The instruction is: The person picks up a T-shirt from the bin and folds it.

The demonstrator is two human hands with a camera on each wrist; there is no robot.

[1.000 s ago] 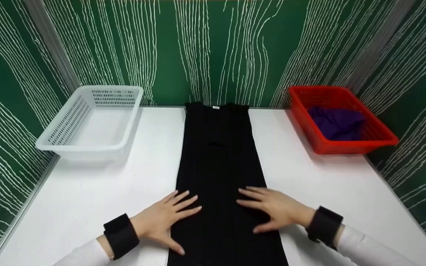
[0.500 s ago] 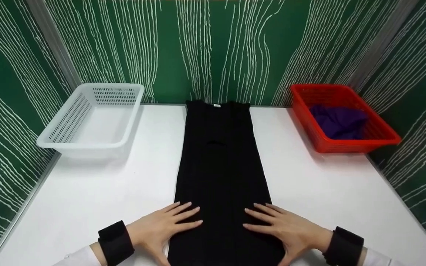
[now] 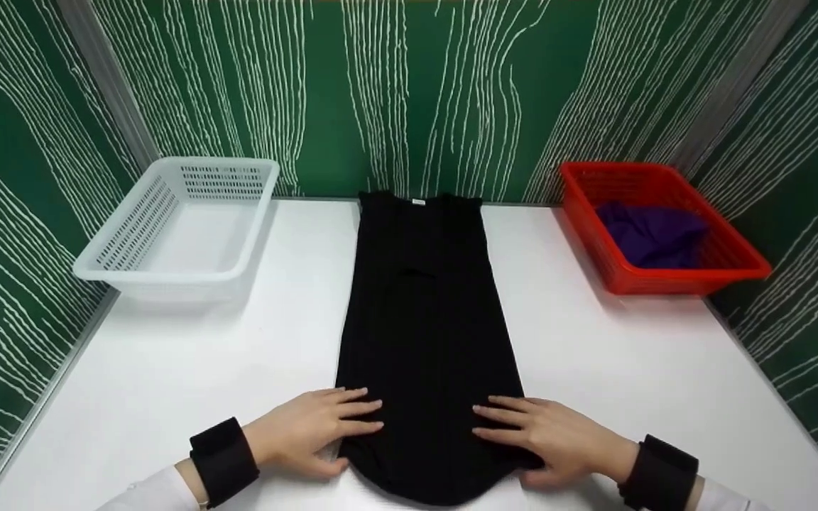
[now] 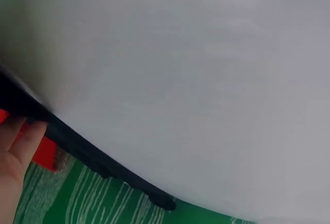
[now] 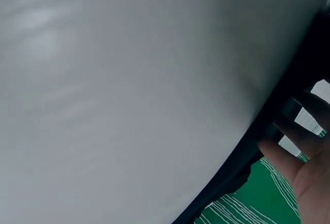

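Note:
A long black top (image 3: 423, 333) lies lengthwise on the white table (image 3: 288, 319), its neckline and small white label at the far end. My left hand (image 3: 309, 429) holds its near left side, fingers on the cloth and thumb at the lower edge. Across from it, my right hand (image 3: 558, 436) has the near right side the same way. Between the hands the near edge bows toward me in a rounded curve. In the left wrist view, fingers (image 4: 31, 139) reach over the dark cloth's edge; the right wrist view has fingers (image 5: 281, 154) over its other edge.
A white perforated basket (image 3: 238, 266) stands at the back left of the table. At the back right is a red basket (image 3: 686, 273) with a crumpled purple cloth (image 3: 654, 234) inside. Green walls (image 3: 579, 78) with white wavy lines close off the back and sides.
Both hands came toward me along the cloth, the right also moving outward. The thumbs then drew in toward the fingers, and the top's near edge came up into view as a curve.

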